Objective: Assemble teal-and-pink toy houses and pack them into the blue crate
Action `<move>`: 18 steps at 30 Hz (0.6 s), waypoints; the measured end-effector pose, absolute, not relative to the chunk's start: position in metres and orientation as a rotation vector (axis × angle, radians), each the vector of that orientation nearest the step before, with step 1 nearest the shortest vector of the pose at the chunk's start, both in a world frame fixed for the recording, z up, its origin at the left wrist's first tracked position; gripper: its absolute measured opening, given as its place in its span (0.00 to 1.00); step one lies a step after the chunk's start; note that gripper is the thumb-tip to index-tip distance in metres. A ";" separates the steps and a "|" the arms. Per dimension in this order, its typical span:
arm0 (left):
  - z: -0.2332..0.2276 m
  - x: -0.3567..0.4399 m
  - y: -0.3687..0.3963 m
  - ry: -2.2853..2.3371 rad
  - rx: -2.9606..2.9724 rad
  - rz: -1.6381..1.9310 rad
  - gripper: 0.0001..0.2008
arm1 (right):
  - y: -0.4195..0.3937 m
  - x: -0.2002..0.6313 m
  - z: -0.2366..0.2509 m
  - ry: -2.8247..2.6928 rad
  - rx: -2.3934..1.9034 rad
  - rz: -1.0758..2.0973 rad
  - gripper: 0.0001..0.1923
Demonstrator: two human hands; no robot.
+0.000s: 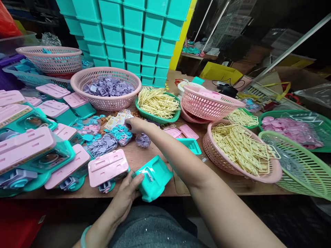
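My left hand (126,193) at near table edge (160,193), fingers curled round teal plastic case (155,177), thumb on top, firm hold. Case sits tilted, just right of pink lid (107,167). My right hand (136,124) stretched across table, fingertips down among small packets (117,120); cannot tell if anything pinched. Blue rings (121,133) and purple clips (143,140) just beside it. Pink basket of cream frames (240,148) well right. Pink basket of purple pieces (107,88) behind.
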State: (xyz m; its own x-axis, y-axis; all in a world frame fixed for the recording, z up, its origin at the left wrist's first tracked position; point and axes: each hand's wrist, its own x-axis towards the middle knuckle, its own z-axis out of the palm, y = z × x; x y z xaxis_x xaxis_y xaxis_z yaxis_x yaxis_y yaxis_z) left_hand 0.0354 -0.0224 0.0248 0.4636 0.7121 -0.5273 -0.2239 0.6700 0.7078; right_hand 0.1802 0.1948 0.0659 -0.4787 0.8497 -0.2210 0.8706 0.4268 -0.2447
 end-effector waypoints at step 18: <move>0.025 0.036 -0.022 0.909 0.629 0.634 0.24 | 0.199 0.180 0.057 2.656 1.689 -0.516 0.10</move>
